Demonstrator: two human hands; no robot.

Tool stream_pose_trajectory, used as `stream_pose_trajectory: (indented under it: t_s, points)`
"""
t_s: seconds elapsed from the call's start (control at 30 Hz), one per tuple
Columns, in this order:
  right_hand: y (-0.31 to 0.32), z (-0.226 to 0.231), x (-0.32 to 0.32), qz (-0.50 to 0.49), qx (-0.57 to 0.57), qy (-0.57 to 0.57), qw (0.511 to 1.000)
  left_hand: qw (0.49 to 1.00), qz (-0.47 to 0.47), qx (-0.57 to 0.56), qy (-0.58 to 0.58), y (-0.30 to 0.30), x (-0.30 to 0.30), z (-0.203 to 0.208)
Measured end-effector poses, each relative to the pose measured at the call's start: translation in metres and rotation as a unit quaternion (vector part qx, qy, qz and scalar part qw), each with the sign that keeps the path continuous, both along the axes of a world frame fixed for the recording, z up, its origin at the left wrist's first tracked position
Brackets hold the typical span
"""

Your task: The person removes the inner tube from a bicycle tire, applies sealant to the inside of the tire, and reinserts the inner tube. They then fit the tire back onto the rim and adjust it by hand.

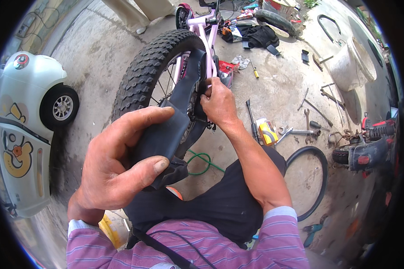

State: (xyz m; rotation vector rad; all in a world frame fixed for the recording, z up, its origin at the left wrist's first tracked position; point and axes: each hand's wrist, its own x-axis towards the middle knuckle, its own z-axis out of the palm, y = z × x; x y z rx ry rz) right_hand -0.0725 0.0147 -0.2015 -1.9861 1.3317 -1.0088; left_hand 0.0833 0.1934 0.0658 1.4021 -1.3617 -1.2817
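A pink bicycle [211,40] lies or stands in front of me, its fat wheel with a knobby tyre [139,67] turned my way. My left hand [116,157] grips a wide, smooth, black rubber piece [166,134], thumb on the near side and fingers over the far one. It looks like a flattened inner tube and runs up beside the spokes. Close to the pink frame tube, my right hand [220,103] has its fingers curled together against the dark edge of that rubber. What is pinched there is hidden.
To the left stands a white toy car [27,121]. On the concrete at right lie wrenches [300,131], a screwdriver [255,71], a yellow box [268,132] and a black rubber ring [321,179]. A white bucket [352,67] and a red-black machine [368,143] stand farther right.
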Motion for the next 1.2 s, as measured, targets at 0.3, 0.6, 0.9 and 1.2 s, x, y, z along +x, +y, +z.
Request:
stream_pose_trajectory:
  t_s: [0.3, 0.6, 0.9, 1.2]
  points:
    - [-0.007, -0.015, 0.022, -0.089, -0.110, 0.093, 0.986, 1.000, -0.024, -0.005, 0.001, 0.003, -0.007, -0.003]
    - [-0.013, 0.016, 0.000, -0.029, 0.170, 0.065, 0.983, 0.999, 0.000, -0.009, -0.030, 0.005, 0.001, -0.001]
    - [-0.009, 0.014, 0.002, -0.019, 0.283, 0.172, 0.944, 1.000, 0.004, 0.027, 0.010, 0.005, -0.002, -0.001]
    - [-0.019, 0.013, -0.007, 0.050, 0.362, 0.061, 0.929, 0.999, 0.001, 0.036, 0.004, -0.001, -0.006, -0.001]
